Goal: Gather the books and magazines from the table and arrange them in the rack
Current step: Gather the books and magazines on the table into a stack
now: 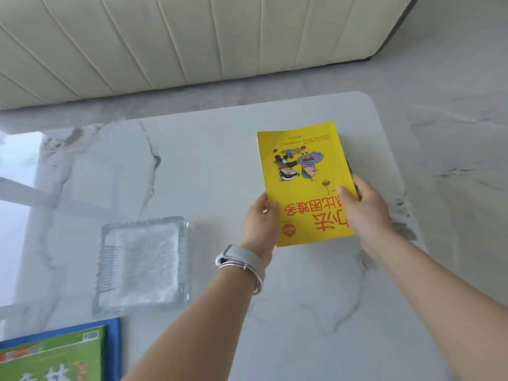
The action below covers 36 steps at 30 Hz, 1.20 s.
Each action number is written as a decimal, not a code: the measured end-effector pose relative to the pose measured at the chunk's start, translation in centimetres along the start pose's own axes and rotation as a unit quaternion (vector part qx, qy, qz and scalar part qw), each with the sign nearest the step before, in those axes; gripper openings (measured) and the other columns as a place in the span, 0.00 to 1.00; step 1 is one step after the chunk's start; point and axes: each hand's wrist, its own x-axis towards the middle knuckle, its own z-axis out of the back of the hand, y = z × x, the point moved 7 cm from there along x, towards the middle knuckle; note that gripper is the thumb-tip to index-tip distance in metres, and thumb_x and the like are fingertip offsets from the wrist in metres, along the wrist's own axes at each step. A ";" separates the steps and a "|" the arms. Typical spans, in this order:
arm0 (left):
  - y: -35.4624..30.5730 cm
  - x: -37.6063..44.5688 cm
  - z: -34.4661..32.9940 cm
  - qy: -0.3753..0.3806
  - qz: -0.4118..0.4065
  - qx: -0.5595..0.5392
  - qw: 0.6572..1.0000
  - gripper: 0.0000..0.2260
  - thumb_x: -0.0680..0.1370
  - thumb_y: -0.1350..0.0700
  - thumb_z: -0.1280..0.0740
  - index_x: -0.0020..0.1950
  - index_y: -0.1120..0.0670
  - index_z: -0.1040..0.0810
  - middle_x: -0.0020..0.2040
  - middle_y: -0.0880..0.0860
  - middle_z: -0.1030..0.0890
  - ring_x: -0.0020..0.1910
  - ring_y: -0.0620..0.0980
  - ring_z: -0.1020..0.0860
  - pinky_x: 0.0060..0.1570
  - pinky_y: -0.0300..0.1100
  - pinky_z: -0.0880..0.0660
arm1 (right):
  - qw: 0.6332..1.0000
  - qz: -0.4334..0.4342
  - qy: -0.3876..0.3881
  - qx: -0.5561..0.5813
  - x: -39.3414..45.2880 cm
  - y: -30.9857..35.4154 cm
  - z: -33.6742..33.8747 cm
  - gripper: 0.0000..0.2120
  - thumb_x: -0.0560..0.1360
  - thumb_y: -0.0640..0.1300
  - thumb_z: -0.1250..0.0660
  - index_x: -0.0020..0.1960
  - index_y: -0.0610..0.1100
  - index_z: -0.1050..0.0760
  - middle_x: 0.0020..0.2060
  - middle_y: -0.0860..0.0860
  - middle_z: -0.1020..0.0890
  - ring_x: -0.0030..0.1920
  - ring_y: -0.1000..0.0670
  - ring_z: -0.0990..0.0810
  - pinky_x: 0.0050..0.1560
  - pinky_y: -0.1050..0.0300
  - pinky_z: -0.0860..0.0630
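At the near-left corner of the marble table [209, 166], a green book [52, 356] lies on a blue book [114, 347], both untouched and cut off by the frame. Just right of them, a glass tray [143, 262], empty. Further right, left hand [259, 225] grips the near-left edge of the yellow book [302, 171], thumb on the cover. Right hand [362, 210] holds its right edge, thumb on top, fingers wrapped under. A dark sliver shows under that edge, maybe another book, can't tell. Rack not in view. Risks, judging from here: the grip is only at the near end, so the far end could sag or slip on lifting; if something lies underneath it could slide off; the tray could get knocked by the left forearm.
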 end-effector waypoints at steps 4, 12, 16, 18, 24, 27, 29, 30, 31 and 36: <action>2.0 3.3 -2.2 -0.050 0.014 0.085 0.995 0.16 0.77 0.54 0.44 0.62 0.50 0.26 0.64 0.56 0.27 0.56 0.55 0.23 0.50 0.50 0.22 | 0.999 -0.021 0.016 -0.043 4.1 -2.6 0.8 0.18 0.70 0.57 0.43 0.55 0.51 0.26 0.53 0.39 0.23 0.53 0.37 0.24 0.48 0.46 0.24; 3.2 3.0 -3.3 -0.079 -0.001 0.048 0.996 0.18 0.77 0.57 0.43 0.67 0.48 0.31 0.64 0.56 0.27 0.50 0.53 0.20 0.39 0.47 0.19 | 0.997 -0.044 0.052 -0.047 5.0 -3.8 0.5 0.19 0.77 0.49 0.41 0.67 0.48 0.31 0.64 0.44 0.33 0.57 0.43 0.26 0.55 0.49 0.26; 2.7 2.8 -3.5 -0.065 0.019 0.020 0.997 0.20 0.77 0.61 0.43 0.64 0.40 0.31 0.62 0.53 0.26 0.50 0.54 0.20 0.44 0.54 0.19 | 0.996 -0.068 0.050 -0.001 5.1 -4.2 0.3 0.13 0.77 0.48 0.40 0.61 0.49 0.27 0.57 0.44 0.24 0.50 0.43 0.23 0.45 0.53 0.25; 2.1 2.3 -3.4 -0.078 0.034 -0.012 0.996 0.18 0.78 0.61 0.44 0.63 0.42 0.31 0.55 0.51 0.23 0.50 0.55 0.21 0.48 0.57 0.21 | 0.995 -0.090 0.038 0.036 5.1 -4.3 0.3 0.12 0.77 0.46 0.40 0.59 0.47 0.27 0.54 0.46 0.22 0.48 0.44 0.24 0.45 0.54 0.26; 1.5 -0.1 -2.1 -0.074 0.078 -0.040 0.993 0.09 0.80 0.53 0.46 0.57 0.50 0.29 0.56 0.55 0.21 0.52 0.57 0.20 0.50 0.56 0.22 | 0.984 -0.154 0.061 0.069 3.4 -4.7 -0.7 0.20 0.77 0.53 0.41 0.62 0.41 0.29 0.54 0.46 0.25 0.50 0.47 0.30 0.50 0.55 0.35; 1.2 -2.9 0.4 -0.039 0.055 -0.077 0.995 0.09 0.81 0.55 0.46 0.48 0.47 0.27 0.50 0.53 0.20 0.48 0.55 0.20 0.49 0.56 0.22 | 0.986 -0.138 0.052 0.078 0.7 -3.9 -1.3 0.23 0.76 0.56 0.41 0.63 0.42 0.30 0.55 0.47 0.26 0.52 0.48 0.30 0.52 0.53 0.34; 1.1 -5.0 3.0 -0.019 0.040 -0.098 0.994 0.10 0.81 0.56 0.46 0.50 0.47 0.26 0.50 0.52 0.20 0.48 0.54 0.20 0.50 0.56 0.22 | 0.986 -0.128 0.057 0.094 -2.0 -2.8 -2.2 0.24 0.75 0.58 0.41 0.63 0.42 0.31 0.53 0.50 0.28 0.53 0.50 0.32 0.53 0.53 0.35; 1.1 -6.1 4.6 -0.009 0.031 -0.105 0.994 0.10 0.81 0.56 0.46 0.52 0.47 0.26 0.50 0.52 0.19 0.49 0.54 0.20 0.50 0.56 0.22 | 0.985 -0.120 0.062 0.104 -3.7 -2.1 -3.0 0.25 0.74 0.59 0.40 0.63 0.43 0.31 0.53 0.50 0.28 0.53 0.50 0.32 0.54 0.52 0.35; 1.2 -7.3 6.4 0.000 0.020 -0.109 0.994 0.10 0.81 0.57 0.46 0.54 0.48 0.26 0.52 0.52 0.19 0.50 0.55 0.20 0.50 0.57 0.22 | 0.984 -0.115 0.069 0.115 -5.6 -1.4 -3.9 0.25 0.74 0.60 0.40 0.62 0.43 0.31 0.53 0.50 0.27 0.54 0.49 0.30 0.56 0.52 0.34; 2.7 -13.6 17.1 0.023 -0.020 -0.102 0.994 0.12 0.81 0.59 0.46 0.55 0.48 0.26 0.53 0.52 0.19 0.52 0.55 0.20 0.52 0.55 0.22 | 0.987 -0.067 0.073 0.126 -17.0 1.6 -10.0 0.21 0.74 0.60 0.41 0.60 0.47 0.30 0.55 0.50 0.24 0.57 0.47 0.25 0.59 0.46 0.28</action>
